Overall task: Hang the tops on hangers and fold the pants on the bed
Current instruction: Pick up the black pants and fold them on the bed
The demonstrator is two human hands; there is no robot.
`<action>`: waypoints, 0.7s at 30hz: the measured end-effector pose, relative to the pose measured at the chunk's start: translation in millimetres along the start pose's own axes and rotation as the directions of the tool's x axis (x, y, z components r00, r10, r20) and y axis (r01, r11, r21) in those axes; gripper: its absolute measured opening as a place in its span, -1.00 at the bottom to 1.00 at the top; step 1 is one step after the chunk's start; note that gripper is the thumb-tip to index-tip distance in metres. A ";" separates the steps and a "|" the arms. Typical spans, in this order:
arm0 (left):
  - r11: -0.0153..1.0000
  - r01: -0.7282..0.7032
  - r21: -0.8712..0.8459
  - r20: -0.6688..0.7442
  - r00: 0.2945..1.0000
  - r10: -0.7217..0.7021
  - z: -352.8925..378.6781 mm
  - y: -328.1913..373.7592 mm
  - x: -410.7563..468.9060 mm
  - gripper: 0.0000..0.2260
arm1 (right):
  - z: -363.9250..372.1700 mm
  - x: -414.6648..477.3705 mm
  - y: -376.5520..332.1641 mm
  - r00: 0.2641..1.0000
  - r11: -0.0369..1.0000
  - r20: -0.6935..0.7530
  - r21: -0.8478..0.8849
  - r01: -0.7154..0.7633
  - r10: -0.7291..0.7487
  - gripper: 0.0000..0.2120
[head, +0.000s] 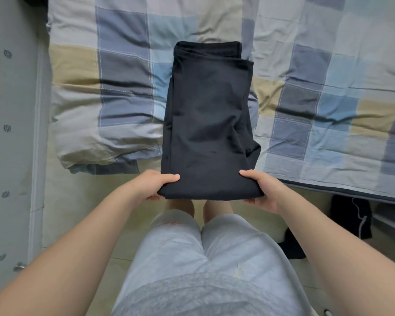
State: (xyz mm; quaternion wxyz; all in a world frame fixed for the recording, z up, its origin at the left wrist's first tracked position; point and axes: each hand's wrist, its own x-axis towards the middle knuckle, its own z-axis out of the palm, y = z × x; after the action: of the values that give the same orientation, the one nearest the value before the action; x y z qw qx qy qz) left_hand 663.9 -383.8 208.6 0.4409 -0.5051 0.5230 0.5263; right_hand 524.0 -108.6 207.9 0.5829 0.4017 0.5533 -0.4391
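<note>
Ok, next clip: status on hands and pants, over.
Left grip and right grip pinching near corners of folded black fabric pants, thumbs on top. Pants lie lengthwise on checked patchwork quilt. Nothing in the way.

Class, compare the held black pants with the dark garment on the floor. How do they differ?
The black pants lie folded on the bed; the dark garment, crumpled on the floor. The left hand and right hand grip the pants; nothing touches the garment. The garment shows a white cord; the pants are plain. Both are dark.
</note>
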 end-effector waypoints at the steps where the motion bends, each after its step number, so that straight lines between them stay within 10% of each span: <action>1: 1.000 -0.016 -0.014 -0.006 1.000 0.016 -5.9 11.0 0.8 -0.67 | 0.0 -1.2 -12.2 1.000 0.998 0.012 0.062 0.025 -0.025 -0.69; 11: 0.814 -0.030 -0.580 0.044 0.997 0.068 -40.5 153.4 12.8 -0.61 | 25.9 4.6 -158.2 0.982 0.937 0.049 0.311 0.161 -0.185 -0.81; 21: 0.676 -0.166 -0.718 -0.095 0.985 0.141 -47.5 266.4 89.2 -0.75 | 56.8 67.5 -272.9 0.937 0.925 -0.054 0.147 0.349 -0.345 -0.77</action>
State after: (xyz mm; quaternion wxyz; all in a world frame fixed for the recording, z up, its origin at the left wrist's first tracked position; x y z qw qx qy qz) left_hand 393.9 -453.9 150.7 0.1521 -0.6002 0.3207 0.7168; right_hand 279.7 -247.0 149.0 0.4556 0.3474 0.5876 -0.5714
